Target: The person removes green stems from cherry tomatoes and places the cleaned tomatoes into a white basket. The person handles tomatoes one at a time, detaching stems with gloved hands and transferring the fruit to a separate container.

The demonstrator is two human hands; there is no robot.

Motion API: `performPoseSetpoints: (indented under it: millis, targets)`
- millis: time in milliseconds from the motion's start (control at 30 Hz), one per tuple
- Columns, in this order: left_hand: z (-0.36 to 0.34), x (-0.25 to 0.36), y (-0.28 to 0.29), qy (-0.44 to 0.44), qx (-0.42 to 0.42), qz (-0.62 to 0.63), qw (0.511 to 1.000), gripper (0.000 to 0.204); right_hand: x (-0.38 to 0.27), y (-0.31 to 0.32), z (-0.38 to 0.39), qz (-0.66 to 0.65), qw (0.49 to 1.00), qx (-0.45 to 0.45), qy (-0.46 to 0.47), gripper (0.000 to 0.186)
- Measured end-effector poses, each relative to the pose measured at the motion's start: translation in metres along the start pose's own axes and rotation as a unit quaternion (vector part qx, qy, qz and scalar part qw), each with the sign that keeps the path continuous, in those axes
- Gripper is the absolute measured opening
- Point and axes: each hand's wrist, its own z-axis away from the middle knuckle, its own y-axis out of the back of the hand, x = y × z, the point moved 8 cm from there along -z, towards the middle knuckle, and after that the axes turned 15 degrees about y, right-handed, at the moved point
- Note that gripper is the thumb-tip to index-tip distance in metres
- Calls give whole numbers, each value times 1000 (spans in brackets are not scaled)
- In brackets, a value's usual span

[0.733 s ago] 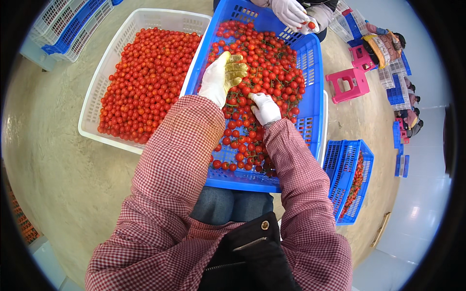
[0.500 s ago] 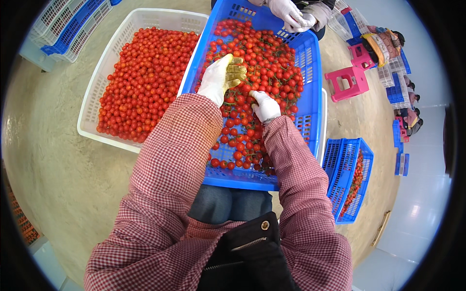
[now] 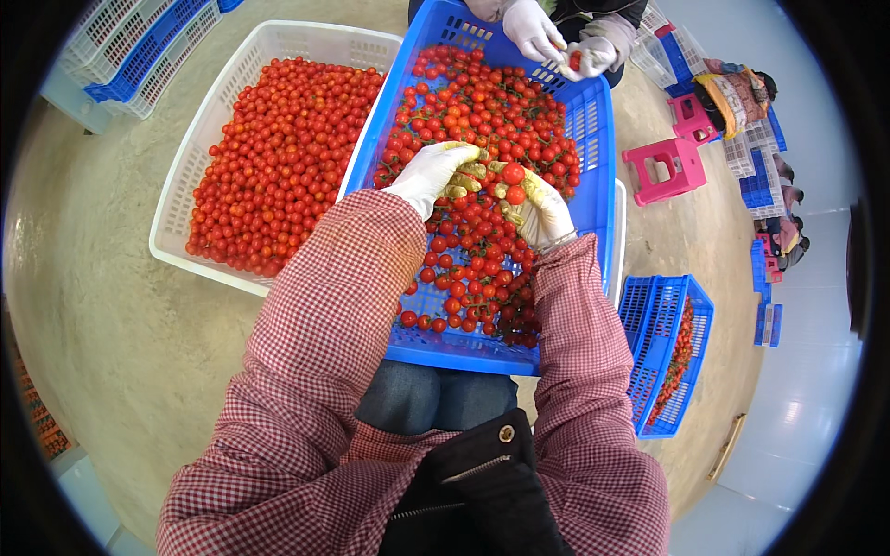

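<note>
In white gloves with yellow-stained fingers, both my hands are over a blue crate [image 3: 440, 348] of red cherry tomatoes [image 3: 519, 125], many on green stems. My right hand [image 3: 542, 211] is turned palm up and closed around a small bunch of cherry tomatoes [image 3: 514, 183]. Just left of it, my left hand [image 3: 443, 176] reaches in with loosely bent fingers, its fingertips close to that bunch. Whether those fingertips touch a stem is too small to tell. A white crate [image 3: 211, 262] full of loose cherry tomatoes [image 3: 287, 157] stands to the left.
Across the blue crate, a co-worker's gloved hands [image 3: 547, 35] hold something small and red. Pink stools [image 3: 665, 171] stand to the right. Nearer are nested blue crates [image 3: 663, 357] with tomatoes. Stacked crates [image 3: 139, 60] are at the far left. Other people [image 3: 737, 97] sit at the far right.
My right hand has come up out of the tomatoes and turned over, now with a small bunch in it. My left hand has lowered slightly and turned toward it. The co-worker's hands have parted.
</note>
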Motion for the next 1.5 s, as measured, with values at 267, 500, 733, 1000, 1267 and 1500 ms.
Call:
performPoseSetpoints:
  millis: [267, 500, 733, 1000, 1267, 1500]
  targets:
    - [3, -4, -13, 33, -38, -36, 998, 28, -23, -11, -2, 92, 991, 44, 82, 38]
    - [4, -20, -37, 47, -131, -33, 990, 22, -26, -19, -3, 351, 922, 89, 139, 37]
    - [8, -11, -43, -36, -148, -82, 985, 27, -36, -18, 0, 319, 932, 95, 142, 36]
    - [5, -9, -40, -44, -98, -83, 991, 29, -44, -22, 4, 329, 918, 133, 176, 36]
    - [0, 9, 4, -91, 29, 162, 982, 21, -175, 31, 43, 570, 702, 229, 361, 38]
    - [0, 7, 21, -95, 103, 166, 976, 16, -179, 73, 78, 819, 463, 281, 189, 33]
